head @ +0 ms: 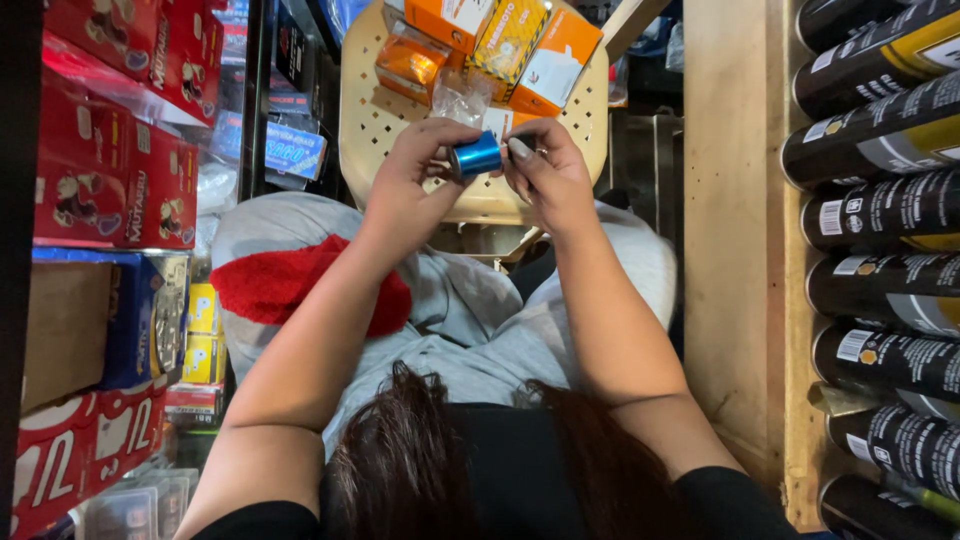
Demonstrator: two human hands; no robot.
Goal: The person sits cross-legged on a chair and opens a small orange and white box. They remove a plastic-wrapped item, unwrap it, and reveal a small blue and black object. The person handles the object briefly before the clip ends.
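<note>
Now pinched end to end: left hand (pixel 405 185) and right hand (pixel 548 175) gripping blue metal cylinder (pixel 476 157), probably light, rigid, slick; best held around its body.

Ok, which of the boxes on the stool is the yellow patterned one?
The middle box, lying tilted between the two plain orange boxes, just above the clear bag.

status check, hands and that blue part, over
Left hand and right hand both grip small shiny blue metal cylinder. Held above beige perforated plastic stool. Nothing blocking.
</note>
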